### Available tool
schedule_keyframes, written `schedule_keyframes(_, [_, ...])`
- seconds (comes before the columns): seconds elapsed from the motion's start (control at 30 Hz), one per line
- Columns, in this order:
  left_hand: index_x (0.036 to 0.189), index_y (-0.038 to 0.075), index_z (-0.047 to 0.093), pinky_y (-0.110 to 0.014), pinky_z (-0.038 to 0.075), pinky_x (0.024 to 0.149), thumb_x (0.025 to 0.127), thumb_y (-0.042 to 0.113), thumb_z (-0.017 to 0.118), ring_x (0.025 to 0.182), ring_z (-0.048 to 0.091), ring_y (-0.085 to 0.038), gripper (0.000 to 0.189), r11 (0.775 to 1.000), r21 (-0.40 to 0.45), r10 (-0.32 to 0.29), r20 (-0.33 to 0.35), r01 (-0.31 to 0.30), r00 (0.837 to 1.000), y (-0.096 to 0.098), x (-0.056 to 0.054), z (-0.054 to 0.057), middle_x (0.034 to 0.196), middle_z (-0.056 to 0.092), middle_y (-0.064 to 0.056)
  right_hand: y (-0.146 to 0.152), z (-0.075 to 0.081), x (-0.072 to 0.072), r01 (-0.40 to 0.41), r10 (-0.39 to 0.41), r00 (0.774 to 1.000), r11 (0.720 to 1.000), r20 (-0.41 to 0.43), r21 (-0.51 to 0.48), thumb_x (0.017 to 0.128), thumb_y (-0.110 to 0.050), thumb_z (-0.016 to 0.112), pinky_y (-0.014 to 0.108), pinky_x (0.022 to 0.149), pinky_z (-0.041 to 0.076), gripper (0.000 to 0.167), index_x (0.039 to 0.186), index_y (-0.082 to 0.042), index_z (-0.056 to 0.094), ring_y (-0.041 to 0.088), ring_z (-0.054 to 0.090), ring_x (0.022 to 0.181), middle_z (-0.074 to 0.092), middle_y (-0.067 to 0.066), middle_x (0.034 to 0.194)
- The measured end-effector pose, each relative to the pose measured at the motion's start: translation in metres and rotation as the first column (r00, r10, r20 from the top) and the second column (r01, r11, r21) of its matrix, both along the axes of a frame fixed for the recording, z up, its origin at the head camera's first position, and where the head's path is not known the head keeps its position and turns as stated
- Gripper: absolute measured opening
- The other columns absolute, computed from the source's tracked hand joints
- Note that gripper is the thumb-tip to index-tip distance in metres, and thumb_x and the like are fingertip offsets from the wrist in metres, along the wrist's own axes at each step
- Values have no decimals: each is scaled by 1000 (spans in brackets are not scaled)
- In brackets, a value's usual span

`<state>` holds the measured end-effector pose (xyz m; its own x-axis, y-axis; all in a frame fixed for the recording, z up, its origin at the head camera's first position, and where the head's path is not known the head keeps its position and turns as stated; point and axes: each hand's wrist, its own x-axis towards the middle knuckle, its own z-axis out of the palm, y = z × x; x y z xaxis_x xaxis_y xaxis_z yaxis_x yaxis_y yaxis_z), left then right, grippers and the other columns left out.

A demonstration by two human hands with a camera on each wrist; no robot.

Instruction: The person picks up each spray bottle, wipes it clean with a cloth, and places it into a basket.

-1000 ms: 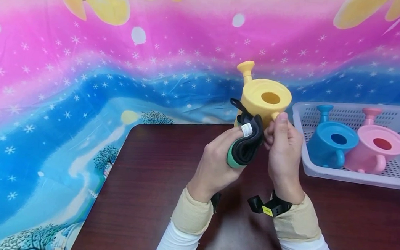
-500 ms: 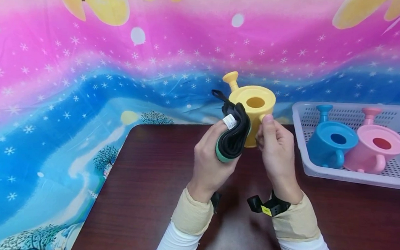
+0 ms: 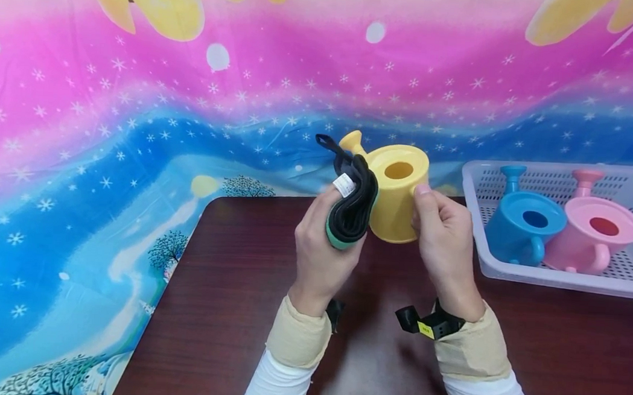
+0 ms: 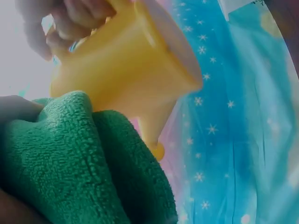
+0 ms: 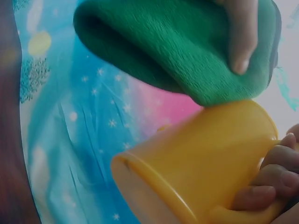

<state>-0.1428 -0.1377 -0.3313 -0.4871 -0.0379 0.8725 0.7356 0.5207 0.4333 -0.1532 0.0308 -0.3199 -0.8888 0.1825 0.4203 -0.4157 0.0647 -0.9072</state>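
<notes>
A yellow watering can (image 3: 396,211) is held up over the table, its top opening facing me in the head view. My right hand (image 3: 445,244) grips its handle, the curled fingers (image 5: 280,172) showing in the right wrist view. On the can's left, my left hand (image 3: 321,255) holds a folded towel (image 3: 352,209), green outside and black inside, with a white label and a black loop. In the right wrist view the green towel (image 5: 187,56) appears to touch the can's side near the top. The left wrist view shows the can's base and its spout (image 4: 156,123) beyond the towel.
At the right a white perforated basket (image 3: 572,281) holds a blue watering can (image 3: 527,228) and a pink watering can (image 3: 580,238). A dark wooden table (image 3: 222,312) lies under the hands. A colourful printed cloth (image 3: 151,139) hangs behind it.
Both hands, with the towel and the yellow watering can, have moved left and lower in the head view. The can's spout now shows less behind the towel. The basket has not moved.
</notes>
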Motion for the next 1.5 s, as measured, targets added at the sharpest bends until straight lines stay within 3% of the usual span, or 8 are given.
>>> schedule_keyframes(0.1, [128,0,66,-36,54,113,85,6,85,120,71,-27,47,1000,-23,-10,18,11,1000,-4,0,1,128,73,-16,4,-1,-1,74,-73,997,992,-9,99,109,-32,56,26,52,38,56,68,6,54,16,47,63,46,-7,58])
schedule_keyframes(0.23, [128,1,66,-35,53,114,85,6,86,119,70,-26,47,998,-57,-22,66,25,998,-9,-1,1,127,73,-15,9,-2,-3,170,-161,985,961,-60,220,106,-29,61,20,49,40,49,67,1,64,11,51,62,49,-11,55])
schedule_keyframes(0.5, [129,3,68,-33,52,115,86,8,86,121,70,-24,47,991,-132,-5,134,23,991,-13,-4,1,128,74,-12,19,-4,-6,231,-168,965,908,-200,351,98,-21,65,21,45,35,46,55,-9,56,9,47,54,47,-3,50])
schedule_keyframes(1.0, [127,3,68,-32,54,112,86,3,83,117,72,-25,43,991,-123,65,162,-45,985,-24,-9,0,126,75,-12,25,-2,-1,89,26,972,879,-234,469,94,-12,70,23,42,32,44,54,-17,53,9,43,48,44,-4,49])
schedule_keyframes(1.3, [127,2,67,-33,54,112,87,0,81,117,72,-26,42,998,-67,25,171,-14,985,-29,-10,1,127,74,-13,26,-1,1,1,124,966,877,-229,481,91,-8,71,20,46,38,28,64,-15,69,7,49,53,54,-6,55])
schedule_keyframes(1.5, [129,2,67,-32,50,116,88,-3,80,124,70,-26,44,997,-75,-5,161,18,987,-30,-8,2,131,73,-14,26,-1,1,-45,186,958,848,-219,527,89,-9,72,21,45,37,29,61,-17,68,6,47,51,52,-9,53])
